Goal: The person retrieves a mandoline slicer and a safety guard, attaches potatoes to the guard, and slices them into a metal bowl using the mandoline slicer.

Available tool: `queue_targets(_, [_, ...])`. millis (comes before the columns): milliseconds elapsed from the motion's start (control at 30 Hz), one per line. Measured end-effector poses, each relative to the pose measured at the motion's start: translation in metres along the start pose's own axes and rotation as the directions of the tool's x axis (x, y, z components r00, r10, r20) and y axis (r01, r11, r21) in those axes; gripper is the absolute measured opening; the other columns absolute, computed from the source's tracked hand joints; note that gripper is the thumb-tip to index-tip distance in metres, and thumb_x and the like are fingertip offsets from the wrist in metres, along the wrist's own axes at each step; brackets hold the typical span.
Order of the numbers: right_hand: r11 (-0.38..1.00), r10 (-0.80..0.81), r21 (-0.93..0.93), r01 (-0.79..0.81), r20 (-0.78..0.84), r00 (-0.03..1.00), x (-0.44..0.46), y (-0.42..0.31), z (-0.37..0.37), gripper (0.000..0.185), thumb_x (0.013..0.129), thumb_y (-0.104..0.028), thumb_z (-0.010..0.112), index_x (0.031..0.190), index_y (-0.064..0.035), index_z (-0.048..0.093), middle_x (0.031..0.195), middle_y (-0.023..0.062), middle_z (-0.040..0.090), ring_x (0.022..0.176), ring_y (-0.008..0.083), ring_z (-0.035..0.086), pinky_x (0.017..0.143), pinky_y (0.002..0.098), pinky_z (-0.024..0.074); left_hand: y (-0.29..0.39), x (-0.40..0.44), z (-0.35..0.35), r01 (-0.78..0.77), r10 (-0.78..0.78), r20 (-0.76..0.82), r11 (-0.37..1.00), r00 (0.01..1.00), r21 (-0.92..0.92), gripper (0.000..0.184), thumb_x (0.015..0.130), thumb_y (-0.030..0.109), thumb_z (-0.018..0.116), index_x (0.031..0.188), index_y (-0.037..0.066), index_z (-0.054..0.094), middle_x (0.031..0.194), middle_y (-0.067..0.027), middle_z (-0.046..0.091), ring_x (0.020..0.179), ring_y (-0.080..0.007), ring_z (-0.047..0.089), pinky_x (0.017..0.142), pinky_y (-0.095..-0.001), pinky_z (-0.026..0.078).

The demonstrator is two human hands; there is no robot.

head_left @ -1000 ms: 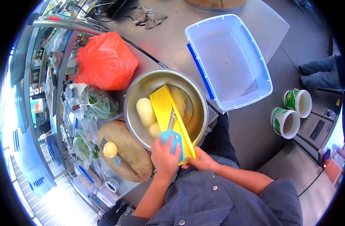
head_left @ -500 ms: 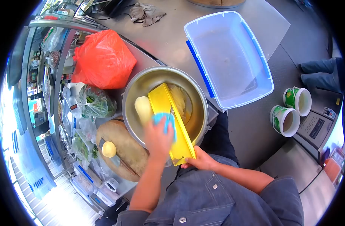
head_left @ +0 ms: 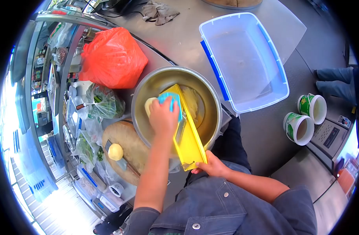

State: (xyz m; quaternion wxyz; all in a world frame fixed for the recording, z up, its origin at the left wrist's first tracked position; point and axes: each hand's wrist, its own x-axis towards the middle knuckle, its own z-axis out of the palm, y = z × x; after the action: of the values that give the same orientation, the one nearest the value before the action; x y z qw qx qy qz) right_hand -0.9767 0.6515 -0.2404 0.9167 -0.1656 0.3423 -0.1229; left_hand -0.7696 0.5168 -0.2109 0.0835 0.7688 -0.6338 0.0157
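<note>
While a wide round metal bowl (head_left: 211, 117) is seen at the frame's centre, a long yellow plastic slicer (head_left: 190, 150) is slanted over it, its lower end clamped in the right hand (head_left: 214, 164). By the left hand (head_left: 165, 117), a light-blue plastic holder (head_left: 173, 96) is gripped over the slicer's upper part; left of it, a pale peeled potato (head_left: 149, 105) is partly hidden.

Slicer (head_left: 192, 148) plain yellow; handheld holder (head_left: 172, 95) light blue. Bowl (head_left: 158, 80) silvery grey. Potato (head_left: 116, 152) pale yellow, board (head_left: 120, 135) tan-brown. Plastic bag (head_left: 114, 58) red-orange. Container (head_left: 246, 64) translucent whitish, clip (head_left: 214, 70) deep blue. Two buckets (head_left: 292, 127) white with green printed patches. Rag (head_left: 159, 12) grey-brown. Shirt (head_left: 214, 207) dark blue-grey, buttons (head_left: 196, 226) silvery.
</note>
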Motion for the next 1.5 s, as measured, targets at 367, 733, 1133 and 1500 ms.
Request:
queue_targets(367, [0.997,-0.073,-0.010,0.073,0.072,0.995,0.004,0.003,-0.004,0.032,0.099,0.000,0.051,0.124,0.0056,0.031,0.111,0.0217,0.063,0.091,0.0269,0.073,0.078,0.0340,0.0623,0.012,-0.048,-0.022,0.009,-0.006,0.053,0.998,0.999,-0.060,0.030,0.081,0.026,0.075,0.107,0.011,0.074,0.106,-0.0198,0.059,0.099,-0.0377,0.058,0.083,-0.0462,0.051])
queue_targets(733, [0.995,-0.085,-0.037,0.088,0.067,0.994,0.007,0.009,-0.006,0.031,0.100,0.000,0.050,0.123,0.0050,0.031,0.111,0.0223,0.062,0.090,0.0261,0.073,0.076,0.0337,0.0623,0.032,-0.104,-0.052,-0.011,0.025,0.129,0.993,0.991,-0.114,0.032,0.080,0.025,0.076,0.109,0.012,0.075,0.108,-0.0197,0.058,0.100,-0.0388,0.057,0.083,-0.0482,0.050])
queue_targets(1133, [0.995,-0.100,-0.004,0.101,0.063,0.993,0.007,0.008,-0.006,0.035,0.099,0.000,0.050,0.127,0.0057,0.030,0.111,0.0218,0.062,0.090,0.0260,0.073,0.077,0.0337,0.0621,0.040,-0.109,-0.057,-0.055,0.067,0.127,0.994,0.990,-0.096,0.031,0.080,0.024,0.077,0.109,0.012,0.074,0.106,-0.0174,0.058,0.097,-0.0377,0.057,0.082,-0.0458,0.050])
queue_targets(1500, [0.994,-0.092,-0.046,0.095,0.059,0.994,0.009,0.008,-0.005,0.034,0.099,0.000,0.051,0.125,0.0064,0.032,0.107,0.0202,0.063,0.089,0.0238,0.072,0.077,0.0329,0.0614,0.036,-0.112,-0.052,-0.050,0.067,0.159,0.993,0.985,-0.110,0.031,0.084,0.027,0.074,0.111,0.012,0.074,0.110,-0.0198,0.057,0.100,-0.0379,0.057,0.084,-0.0466,0.050])
